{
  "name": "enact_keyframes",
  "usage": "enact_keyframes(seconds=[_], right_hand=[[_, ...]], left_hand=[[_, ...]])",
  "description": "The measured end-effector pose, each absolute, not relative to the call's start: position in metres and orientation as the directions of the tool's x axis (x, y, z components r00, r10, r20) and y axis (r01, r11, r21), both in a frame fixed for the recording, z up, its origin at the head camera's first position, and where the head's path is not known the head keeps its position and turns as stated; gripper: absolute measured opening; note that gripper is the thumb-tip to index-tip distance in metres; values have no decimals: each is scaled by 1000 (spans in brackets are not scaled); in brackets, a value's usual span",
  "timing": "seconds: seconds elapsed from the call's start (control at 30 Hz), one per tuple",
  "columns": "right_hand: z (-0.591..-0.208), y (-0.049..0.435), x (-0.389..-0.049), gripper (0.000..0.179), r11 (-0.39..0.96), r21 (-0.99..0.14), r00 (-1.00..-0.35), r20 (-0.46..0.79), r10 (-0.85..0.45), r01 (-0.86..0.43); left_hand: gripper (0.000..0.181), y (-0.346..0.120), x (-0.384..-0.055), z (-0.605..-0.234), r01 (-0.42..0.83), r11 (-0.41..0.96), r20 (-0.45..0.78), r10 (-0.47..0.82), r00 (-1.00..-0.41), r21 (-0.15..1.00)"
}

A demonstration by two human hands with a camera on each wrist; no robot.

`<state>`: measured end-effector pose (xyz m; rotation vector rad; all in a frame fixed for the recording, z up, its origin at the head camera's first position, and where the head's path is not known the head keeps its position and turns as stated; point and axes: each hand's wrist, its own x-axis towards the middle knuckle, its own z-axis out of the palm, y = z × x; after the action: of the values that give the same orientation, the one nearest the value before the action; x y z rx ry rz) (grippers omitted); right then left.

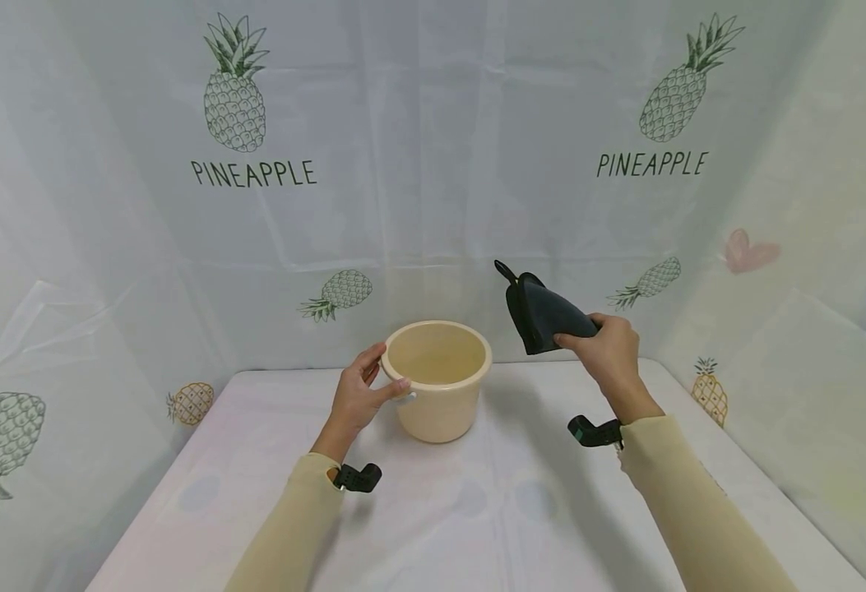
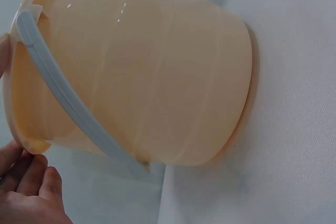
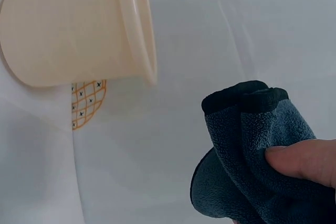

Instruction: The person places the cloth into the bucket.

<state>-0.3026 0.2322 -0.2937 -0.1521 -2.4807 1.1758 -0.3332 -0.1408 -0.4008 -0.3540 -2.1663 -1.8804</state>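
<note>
Long beige sleeves [image 1: 699, 506] are worn with black wrist cameras [image 1: 594, 432].

the pale backdrop [image 1: 455, 164] bears the word "pineapple" [image 1: 253, 173] at the frame's upper left. a second "pineapple" [image 1: 652, 164] stands upper right.

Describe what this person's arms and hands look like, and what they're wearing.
The left sleeve and right sleeve are long, plain and pale beige-yellow. The black left wrist device and right wrist device are angular; the right one shows a greenish patch. The left hand and right hand wear no gloves.
</note>
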Motion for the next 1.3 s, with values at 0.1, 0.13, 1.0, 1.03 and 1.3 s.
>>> enact_keyframes(seconds=[0.1, 0.13, 1.0, 1.03, 1.3], right_hand=[[-294, 228, -304, 56, 618, -783, -921, 287, 261, -69], [-294, 227, -304, 56, 611, -788, -922, 284, 262, -69], [-294, 147, -321, 49, 504, -847, -945, 283, 163, -167], [-294, 144, -321, 49, 500, -850, -946, 282, 160, -168], [-295, 125, -323, 49, 495, -853, -954, 265, 142, -163]], left_hand=[[89, -143, -334, -401, 344, 134, 345, 14, -939, 930], [89, -144, -334, -402, 345, 132, 347, 13, -938, 929], [87, -145, -334, -400, 369, 157, 373, 8, -928, 916], [86, -144, -334, -400, 363, 159, 367, 5, -930, 918], [85, -137, -337, -402, 350, 172, 358, -15, -934, 921]])
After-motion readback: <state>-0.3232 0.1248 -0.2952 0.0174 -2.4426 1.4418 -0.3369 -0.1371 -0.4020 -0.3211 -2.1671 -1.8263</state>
